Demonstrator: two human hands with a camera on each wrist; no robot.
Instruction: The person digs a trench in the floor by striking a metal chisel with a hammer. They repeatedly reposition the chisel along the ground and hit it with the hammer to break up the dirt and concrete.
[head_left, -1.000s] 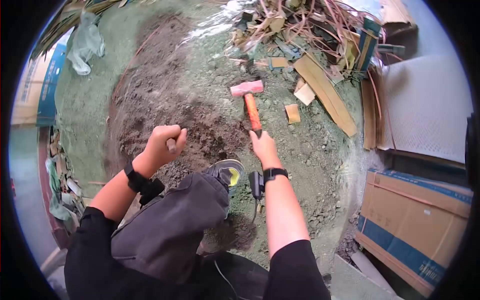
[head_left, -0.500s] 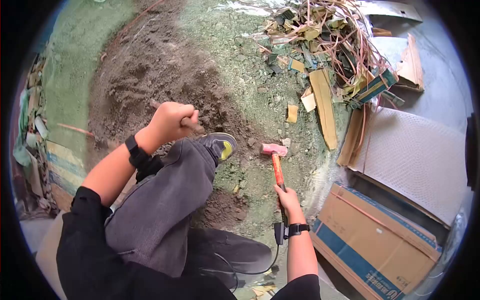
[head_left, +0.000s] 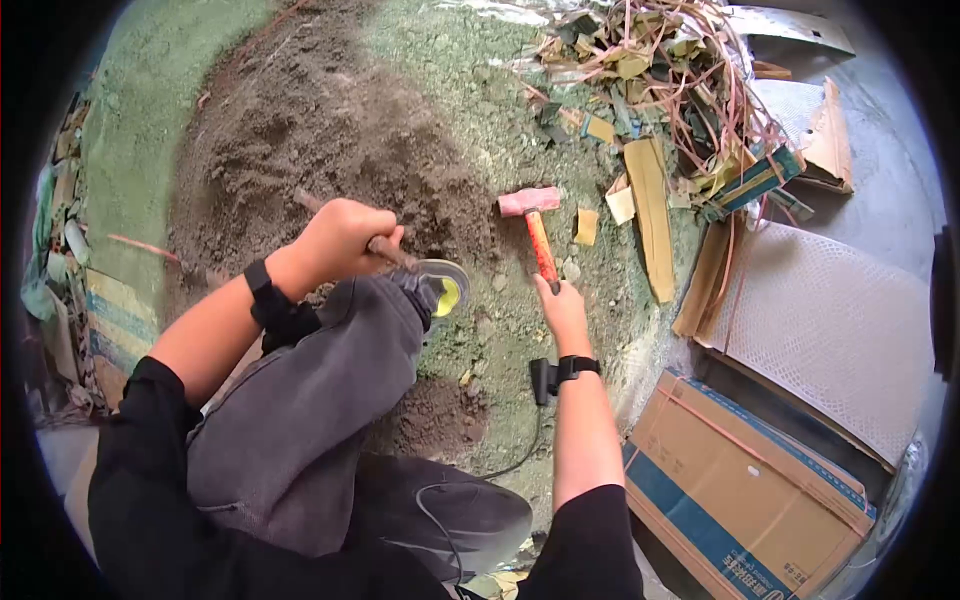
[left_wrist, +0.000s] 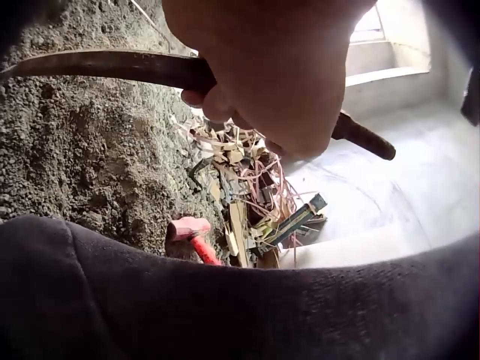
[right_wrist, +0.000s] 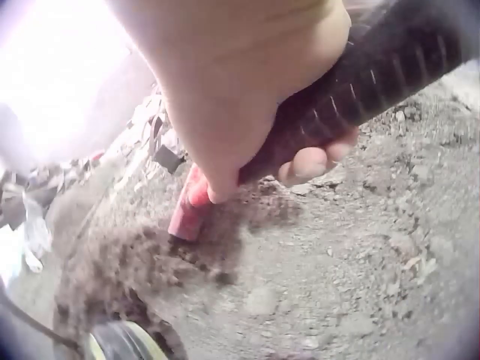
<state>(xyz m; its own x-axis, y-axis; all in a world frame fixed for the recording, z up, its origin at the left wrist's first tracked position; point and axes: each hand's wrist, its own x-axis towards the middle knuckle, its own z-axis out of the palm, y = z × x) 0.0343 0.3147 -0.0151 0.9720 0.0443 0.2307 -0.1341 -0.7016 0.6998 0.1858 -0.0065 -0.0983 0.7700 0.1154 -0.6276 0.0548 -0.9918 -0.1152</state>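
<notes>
My left hand (head_left: 350,238) grips a brown rod (head_left: 391,252) just above the left knee; in the left wrist view the rod (left_wrist: 120,66) is long and slightly curved, its short end sticking out past the hand (left_wrist: 270,75). Curled round the black grip (right_wrist: 352,94) of a hammer is my right hand (head_left: 564,312). The hammer's pink-red head (head_left: 529,201) and orange handle (head_left: 540,245) point away from me, over the ground right of the dark soil. In the right wrist view the red head (right_wrist: 187,217) shows past the right hand (right_wrist: 232,97).
Loose dark soil (head_left: 330,130) lies ahead, with a shoe (head_left: 440,288) at its near edge. Cardboard scraps and pink straps (head_left: 690,90) are heaped at the back right. A cardboard box (head_left: 740,490) and a white textured sheet (head_left: 820,325) lie on the right.
The view has turned and shifted. The hammer dropped lower and to the right, then rose back up and leftward with my right hand. My left hand still grips the rod.
</notes>
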